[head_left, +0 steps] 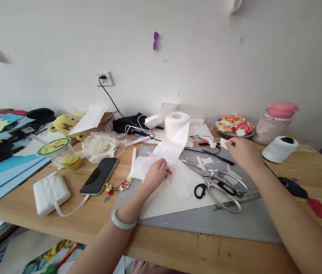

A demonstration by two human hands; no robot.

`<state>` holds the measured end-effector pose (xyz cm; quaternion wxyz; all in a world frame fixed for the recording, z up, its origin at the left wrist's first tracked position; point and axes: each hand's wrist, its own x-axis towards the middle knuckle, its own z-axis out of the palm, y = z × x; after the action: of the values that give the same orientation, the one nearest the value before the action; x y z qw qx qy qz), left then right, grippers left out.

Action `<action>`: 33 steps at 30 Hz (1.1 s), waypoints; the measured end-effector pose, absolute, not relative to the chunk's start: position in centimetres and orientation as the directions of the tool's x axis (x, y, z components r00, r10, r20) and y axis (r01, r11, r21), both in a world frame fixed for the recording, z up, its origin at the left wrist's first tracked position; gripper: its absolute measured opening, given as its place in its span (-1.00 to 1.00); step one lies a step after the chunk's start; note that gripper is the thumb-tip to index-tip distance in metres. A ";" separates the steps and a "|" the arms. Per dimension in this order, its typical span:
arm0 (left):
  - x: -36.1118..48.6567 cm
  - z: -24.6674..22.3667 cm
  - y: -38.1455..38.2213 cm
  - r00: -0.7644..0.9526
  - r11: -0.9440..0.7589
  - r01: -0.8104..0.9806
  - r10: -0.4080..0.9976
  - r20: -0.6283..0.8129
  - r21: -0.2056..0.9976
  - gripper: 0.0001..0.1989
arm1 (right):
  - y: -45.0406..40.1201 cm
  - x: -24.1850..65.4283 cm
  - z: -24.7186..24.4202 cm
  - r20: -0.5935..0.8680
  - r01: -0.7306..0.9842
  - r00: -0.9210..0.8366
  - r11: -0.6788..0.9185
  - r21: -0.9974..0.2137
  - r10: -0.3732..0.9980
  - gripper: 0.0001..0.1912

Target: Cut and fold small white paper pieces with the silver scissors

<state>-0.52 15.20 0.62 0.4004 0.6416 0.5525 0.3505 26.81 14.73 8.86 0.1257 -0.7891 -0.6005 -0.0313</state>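
Observation:
My left hand [157, 172], with a pale bangle on its wrist, is closed over white paper near the middle of the mat; what its fingers hold is hidden. A small pink tip [151, 155] shows just beyond it. Out to the right, my right hand [240, 151] pinches a small white piece of paper [224, 143]. Between the hands lie large metal scissors [217, 186] and a smaller black-handled pair [200, 191]. Behind them stands a roll of white tissue [175, 129], its loose sheet [170, 150] trailing toward my left hand.
A grey cutting mat [183, 222] carries paper scraps [205, 161] and a ruler [249, 196]. To the left are a phone [99, 176], white power bank [51, 192] and drink cup [61, 154]. A thread spool [277, 149], pink-lidded bottle [273, 125] and bowl [229, 133] stand right.

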 end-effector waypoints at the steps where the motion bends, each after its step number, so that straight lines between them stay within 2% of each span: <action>1: -0.6 0.8 15.2 0.156 -0.085 0.405 0.988 0.023 0.910 -0.75 | 14.7 26.9 8.9 0.189 0.961 0.250 -0.219 -0.172 0.950 -0.68; 6: -0.9 1.4 15.1 0.123 -0.138 0.419 0.988 0.095 0.898 -0.64 | 14.8 26.2 8.3 0.086 0.961 0.043 -0.018 -0.274 0.995 -0.76; 11: -0.9 1.7 15.1 0.113 -0.136 0.623 0.990 0.083 0.770 -0.64 | 14.9 24.7 6.9 -0.028 0.970 -0.061 0.053 -0.236 0.998 -0.77; 13: -0.9 1.8 15.1 0.140 -0.129 0.641 0.989 0.050 0.757 -0.68 | 14.7 24.4 6.5 -0.071 0.972 -0.073 0.056 -0.227 0.995 -0.77; 18: -0.9 2.1 14.8 0.214 -0.040 0.428 0.975 -0.058 0.903 -0.67 | 13.7 23.8 6.6 -0.142 0.976 -0.086 0.055 -0.210 0.986 -0.59; 20: -0.9 2.3 14.6 0.239 -0.012 0.342 0.968 -0.075 0.940 -0.65 | 13.2 22.9 6.9 -0.126 0.973 -0.109 0.079 -0.217 0.986 -0.62; 23: -0.6 2.5 14.3 0.250 -0.102 0.313 0.968 0.022 0.944 -0.67 | 12.5 21.2 7.1 -0.045 0.938 -0.219 0.197 -0.285 0.975 -0.73; 26: -0.3 2.5 14.2 0.231 -0.224 0.326 0.961 0.153 0.918 -0.67 | 11.9 19.6 6.8 -0.029 0.897 -0.311 0.283 -0.339 0.950 -0.76; 28: -0.3 2.5 14.2 0.202 -0.218 0.262 0.965 0.168 0.940 -0.67 | 11.6 19.1 6.8 -0.041 0.895 -0.341 0.310 -0.321 0.939 -0.76; 30: -0.2 2.4 14.3 0.172 -0.143 0.140 0.978 0.118 0.980 -0.66 | 11.3 19.1 7.0 -0.058 0.912 -0.336 0.309 -0.272 0.940 -0.77; 33: -0.3 2.3 14.3 0.146 -0.047 0.005 0.988 0.046 0.999 -0.67 | 10.7 19.6 7.6 -0.107 0.961 -0.233 0.212 -0.176 0.967 -0.80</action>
<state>-0.25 14.32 2.28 0.5213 0.5488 0.4525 0.4714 19.63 10.74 7.62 0.0131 -0.6191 -0.7784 0.1026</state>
